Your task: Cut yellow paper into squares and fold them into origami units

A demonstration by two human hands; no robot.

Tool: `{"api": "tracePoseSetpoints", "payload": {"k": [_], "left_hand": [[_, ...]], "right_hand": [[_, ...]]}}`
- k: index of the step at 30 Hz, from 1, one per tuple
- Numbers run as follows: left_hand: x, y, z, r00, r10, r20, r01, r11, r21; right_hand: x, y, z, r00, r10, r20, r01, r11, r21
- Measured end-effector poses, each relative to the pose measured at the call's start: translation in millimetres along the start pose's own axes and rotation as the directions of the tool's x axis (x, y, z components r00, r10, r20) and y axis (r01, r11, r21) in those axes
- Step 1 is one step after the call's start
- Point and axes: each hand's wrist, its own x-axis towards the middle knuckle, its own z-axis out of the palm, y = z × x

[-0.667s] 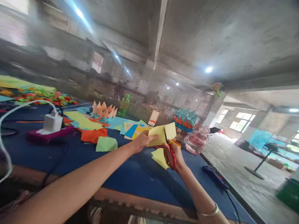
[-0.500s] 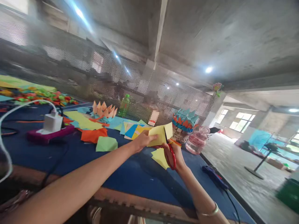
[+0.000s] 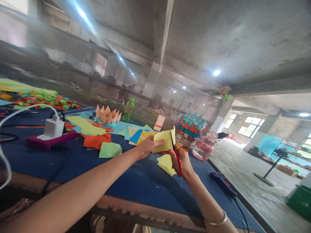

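The left hand pinches a folded sheet of pale yellow paper between thumb and fingers, holding it above the table. The right hand is closed around a pair of red-handled scissors, with the dark blade upright at the sheet's right edge. A loose piece of pale yellow paper lies on the dark blue table cover just under the hands.

Positions are given from the hands, with 12 o'clock pointing across the table. At 9 o'clock lie an orange paper sheet and a pale green paper square. At 12 o'clock is a fanned stack of coloured paper squares. At 1 o'clock stands a teal-and-orange folded paper crown, beside a pink glass jar. At 4 o'clock lies a blue hot glue gun.
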Motion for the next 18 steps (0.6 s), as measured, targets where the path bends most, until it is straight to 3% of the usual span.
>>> {"api": "tracePoseSetpoints", "payload": {"k": [18], "left_hand": [[-4.6,-1.0,2.0,0.989,-0.03,0.143,0.029,1.0,0.012]], "right_hand": [[0.6,3.8,-1.0,0.999,-0.038,-0.024,0.039,0.998,0.045]]}}
